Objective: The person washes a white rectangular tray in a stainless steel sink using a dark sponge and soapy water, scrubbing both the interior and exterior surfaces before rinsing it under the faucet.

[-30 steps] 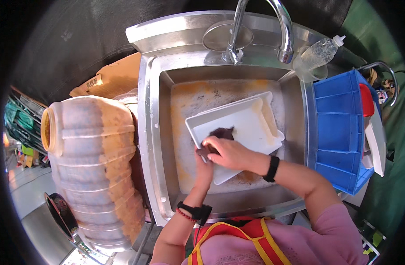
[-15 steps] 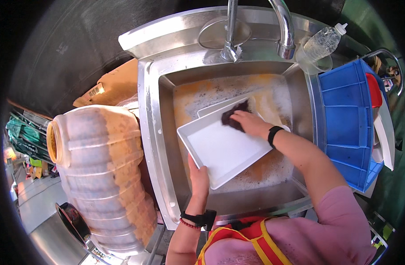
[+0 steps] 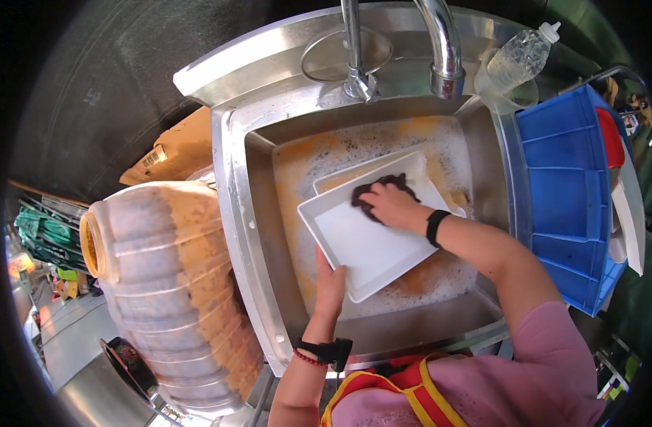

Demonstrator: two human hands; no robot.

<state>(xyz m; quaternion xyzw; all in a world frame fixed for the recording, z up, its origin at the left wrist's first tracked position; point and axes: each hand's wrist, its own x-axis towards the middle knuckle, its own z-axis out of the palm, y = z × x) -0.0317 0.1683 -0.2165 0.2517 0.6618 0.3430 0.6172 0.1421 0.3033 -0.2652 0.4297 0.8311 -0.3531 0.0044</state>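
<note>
A white rectangular tray (image 3: 365, 249) is held tilted over the soapy water in a steel sink (image 3: 264, 235). My left hand (image 3: 330, 286) grips its near left edge, thumb on the rim and the other fingers underneath. On the tray's inner face, toward the far side, my right hand (image 3: 396, 206) presses a dark brown cloth (image 3: 365, 193), fingers bent over it. Part of a second pale tray (image 3: 333, 182) shows behind the first, in the foamy water (image 3: 297, 160).
A tall tap (image 3: 447, 78) rises over the sink's far side. At the back right are a clear squeeze bottle (image 3: 518, 60) and a plastic cup. Blue crates (image 3: 564, 199) stand to the right. A large ribbed plastic barrel (image 3: 162, 285) and cardboard (image 3: 173, 149) are on the left.
The white tray and my left hand have shifted slightly right. My right hand has slid the cloth a little across the tray, and the cloth now lies more spread out.
</note>
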